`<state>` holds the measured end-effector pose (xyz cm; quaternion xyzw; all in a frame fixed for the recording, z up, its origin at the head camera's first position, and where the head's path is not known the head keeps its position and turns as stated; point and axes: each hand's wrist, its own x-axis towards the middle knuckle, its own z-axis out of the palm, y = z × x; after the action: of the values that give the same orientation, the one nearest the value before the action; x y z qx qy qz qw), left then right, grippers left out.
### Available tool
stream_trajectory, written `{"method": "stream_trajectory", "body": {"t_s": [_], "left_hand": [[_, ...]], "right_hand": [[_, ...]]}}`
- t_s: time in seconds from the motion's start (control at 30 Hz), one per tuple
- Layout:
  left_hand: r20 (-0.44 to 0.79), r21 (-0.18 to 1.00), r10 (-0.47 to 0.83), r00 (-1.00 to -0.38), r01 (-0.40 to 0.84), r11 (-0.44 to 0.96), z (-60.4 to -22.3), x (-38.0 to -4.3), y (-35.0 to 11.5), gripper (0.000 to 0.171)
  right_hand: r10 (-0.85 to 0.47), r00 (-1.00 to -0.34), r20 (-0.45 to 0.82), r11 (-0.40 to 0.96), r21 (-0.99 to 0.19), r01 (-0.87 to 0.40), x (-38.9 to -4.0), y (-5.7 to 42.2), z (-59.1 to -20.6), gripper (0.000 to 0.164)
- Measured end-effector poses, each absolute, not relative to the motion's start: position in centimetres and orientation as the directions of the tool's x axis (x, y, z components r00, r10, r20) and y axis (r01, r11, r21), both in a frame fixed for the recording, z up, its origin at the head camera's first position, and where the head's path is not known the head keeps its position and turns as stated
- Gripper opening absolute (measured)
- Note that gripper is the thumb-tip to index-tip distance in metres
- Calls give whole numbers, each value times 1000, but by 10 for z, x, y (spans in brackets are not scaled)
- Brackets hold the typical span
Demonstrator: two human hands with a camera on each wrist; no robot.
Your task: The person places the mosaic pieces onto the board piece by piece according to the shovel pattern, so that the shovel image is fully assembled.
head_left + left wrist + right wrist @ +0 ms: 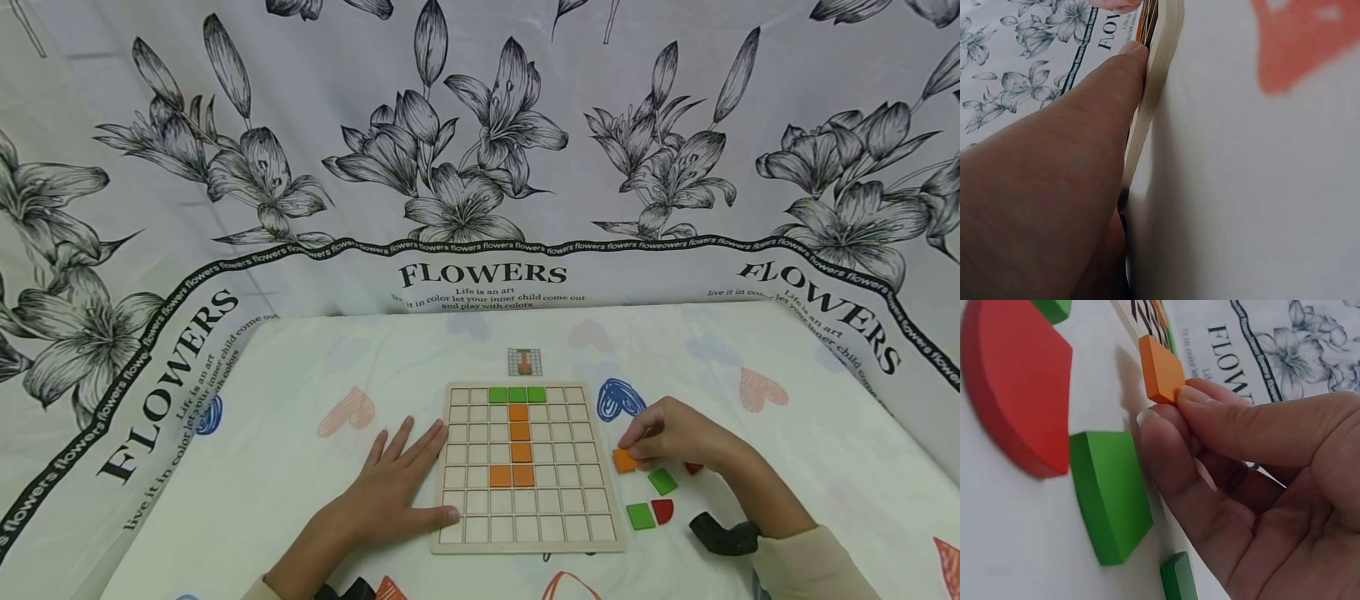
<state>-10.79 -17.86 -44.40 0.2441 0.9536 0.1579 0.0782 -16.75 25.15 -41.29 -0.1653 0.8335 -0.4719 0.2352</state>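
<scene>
A wooden grid board lies on the cloth with three green square tiles in its top row. Below them runs a column of orange square tiles, with one more orange tile beside its foot. My left hand rests spread at the board's left edge, its thumb over the rim. Right of the board, my right hand pinches an orange square tile between thumb and fingertips. Close below that hand lie a green tile and a red quarter-round tile.
A small picture card lies just beyond the board. Nearer the front right are another green tile and the red rounded piece; a second red piece is partly hidden under the right hand. A flower-printed curtain stands behind.
</scene>
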Motion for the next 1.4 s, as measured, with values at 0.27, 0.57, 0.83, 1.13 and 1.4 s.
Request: {"method": "stream_trajectory", "body": {"t_s": [0.27,0.57,0.83,1.13,1.4], "left_hand": [[-79,333,482,-873,432,838,-445,-109,-178,105],[-82,335,483,-872,433,837,-444,-109,-178,104],[-88,328,476,-875,426,843,-443,-109,-178,105],[-72,367,485,-872,429,825,-441,-107,-178,105],[-76,352,477,-875,424,834,-443,-108,-178,105]], "right_hand": [[-484,-846,-225,498,-866,-54,-167,244,-417,7],[-487,-845,-220,472,-881,-43,-165,234,-418,6],[-495,-838,-229,457,-889,-27,-163,226,-418,7],[-501,-836,-222,454,-890,-36,-159,217,-418,7],[-495,-848,-192,466,-882,-73,-156,208,-418,7]]}}
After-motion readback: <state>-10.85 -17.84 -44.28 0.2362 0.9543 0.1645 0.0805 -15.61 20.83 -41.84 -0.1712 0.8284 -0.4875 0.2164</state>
